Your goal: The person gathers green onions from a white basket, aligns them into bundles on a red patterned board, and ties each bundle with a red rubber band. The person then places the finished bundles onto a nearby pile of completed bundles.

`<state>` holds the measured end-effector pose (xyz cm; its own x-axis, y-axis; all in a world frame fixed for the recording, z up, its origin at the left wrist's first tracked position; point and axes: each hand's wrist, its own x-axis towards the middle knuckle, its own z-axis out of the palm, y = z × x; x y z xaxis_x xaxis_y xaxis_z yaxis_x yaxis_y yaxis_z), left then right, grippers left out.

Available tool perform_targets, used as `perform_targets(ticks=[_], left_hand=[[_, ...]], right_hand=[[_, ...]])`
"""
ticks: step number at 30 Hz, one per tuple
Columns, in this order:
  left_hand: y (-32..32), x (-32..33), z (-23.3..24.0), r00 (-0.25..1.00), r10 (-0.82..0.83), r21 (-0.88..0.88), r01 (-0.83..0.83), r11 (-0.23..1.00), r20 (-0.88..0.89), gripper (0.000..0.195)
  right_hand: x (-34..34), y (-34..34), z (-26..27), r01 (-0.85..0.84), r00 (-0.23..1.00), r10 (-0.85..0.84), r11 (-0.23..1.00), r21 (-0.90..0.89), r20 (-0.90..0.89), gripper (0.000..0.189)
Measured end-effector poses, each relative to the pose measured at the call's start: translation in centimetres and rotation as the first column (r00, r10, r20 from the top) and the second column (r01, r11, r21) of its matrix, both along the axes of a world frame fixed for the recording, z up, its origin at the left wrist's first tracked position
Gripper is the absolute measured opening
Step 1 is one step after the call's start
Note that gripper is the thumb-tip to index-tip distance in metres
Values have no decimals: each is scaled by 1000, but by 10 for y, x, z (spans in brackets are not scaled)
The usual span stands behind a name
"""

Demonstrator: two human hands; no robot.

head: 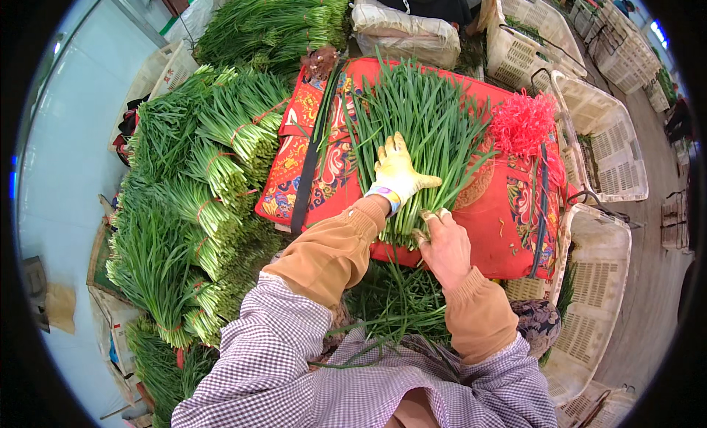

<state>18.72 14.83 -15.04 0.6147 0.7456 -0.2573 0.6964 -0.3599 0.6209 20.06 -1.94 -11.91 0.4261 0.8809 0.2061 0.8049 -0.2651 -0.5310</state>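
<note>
A loose heap of green garlic chives (425,118) lies on a red patterned cloth bag (480,229), its pale stem ends towards me. My left hand (397,171), in a pale yellow glove, rests flat across the leaves with fingers and thumb spread. At the lower right of the heap, my right hand (444,240) has its thumb and fingers on the stem ends; its fingertips look covered or stained. The fingers are curled around a few stems, partly hidden. More loose green leaves (403,301) lie in my lap, below the bag.
Tied chive bundles (215,212) are stacked at the left, with another pile (276,24) beyond. A bunch of pink-red plastic ties (525,121) sits on the bag's right. White plastic crates (599,135) line the right side. A wrapped white bundle (406,33) lies behind the bag.
</note>
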Motion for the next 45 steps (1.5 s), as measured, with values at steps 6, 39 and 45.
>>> perform_targets(ticks=[6, 39, 45], left_hand=[[1, 1, -2, 999, -11, 17, 11, 1000, -37, 125], [-18, 4, 14, 982, -69, 94, 86, 992, -175, 131], [-18, 3, 15, 985, -62, 102, 79, 992, -162, 133]], right_hand=[[12, 20, -8, -171, 954, 187, 981, -88, 233, 10], [-29, -88, -57, 173, 940, -277, 888, -427, -196, 65], [-76, -55, -121, 210, 343, -241, 962, -176, -908, 33]])
